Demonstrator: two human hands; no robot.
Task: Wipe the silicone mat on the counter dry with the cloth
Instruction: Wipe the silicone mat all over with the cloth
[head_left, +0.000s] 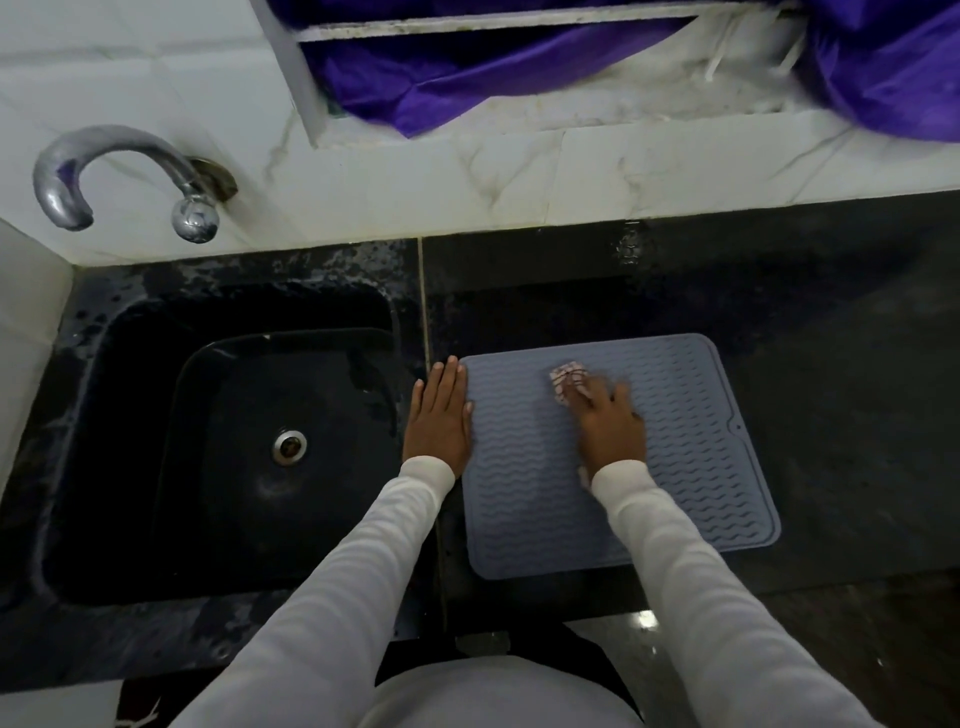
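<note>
Mid-wipe, by the look of it: grey-blue silicone mat (675, 457), wavy-ribbed with rounded corners, lies flat on the dark counter (831, 364) just right of the black sink (130, 415). Right hand (610, 423) presses a bunched checked cloth (569, 382) on its far-left part. Left hand (439, 415) lies flat, fingers straight, steadying the mat's left edge. Next likely calls for strokes along the ribs toward the uncovered near and right areas.

- Most of the cloth (567, 383) is covered by the right hand (610, 423) — only a bunched, patterned end is seen.
- The right hand's fingertips are smeared by motion blur.
- Part of the silicone mat (701, 467) is hidden under the right sleeve (691, 587).
- The purple fabric (519, 67) is cut off by the top edge.
</note>
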